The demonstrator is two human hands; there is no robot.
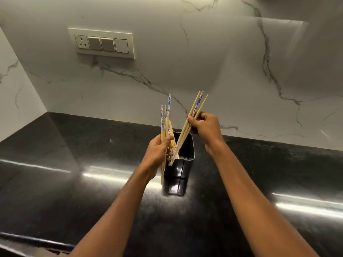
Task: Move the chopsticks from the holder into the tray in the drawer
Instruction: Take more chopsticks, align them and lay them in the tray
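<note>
Clamped on a bunch of chopsticks (168,108) each: left grip (157,151) and right grip (204,125), over the holder (183,175).
We judge the emptying nearly done and the carrying not begun. The left bunch (164,117) hangs clear beside the holder, toward the table's (74,154) back edge, and the right bunch (196,106) has its tips at the holder's mouth. Drawer and tray are out of view, so we see none stowed.

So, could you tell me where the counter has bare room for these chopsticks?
Bare countertop lies left of the holder, toward the corner, and right of it along the backsplash. Crowded over the holder: left hand and right hand hold chopsticks there.
</note>
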